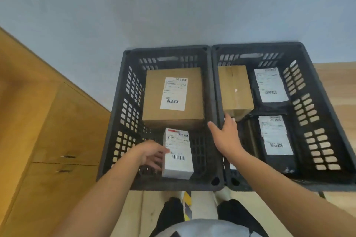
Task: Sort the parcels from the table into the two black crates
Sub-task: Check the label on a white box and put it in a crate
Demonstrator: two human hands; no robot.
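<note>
Wall (173,5), grey: rising behind left crate (115,121).

Cabinet (48,121), wooden, two metal handles: standing to the left of left crate.

Left crate, black, slotted walls: holding two parcels.

Right crate (308,111), black, same pattern: standing just right of left crate, rims touching; holding three visible parcels.

Large cardboard box (152,101), white label up: lying in far half of left crate.

Small cardboard box (236,90), taped seam up: lying in right crate, in the far corner nearest left crate.

Far bag (269,86) and near bag (275,136), black mailers, white labels up: lying in right crate along the side away from left crate.

White box (178,167), barcode label up: sitting in near half of left crate; resting or lifted, cannot tell.

Left hand (152,153): grasping white box inside left crate, thumb lying on the label, fingers wrapping its left side.

Right hand (225,134): reaching across right rim of left crate, fingers straight and spread, holding nothing; fingertips close to small cardboard box, contact not discernible.
</note>
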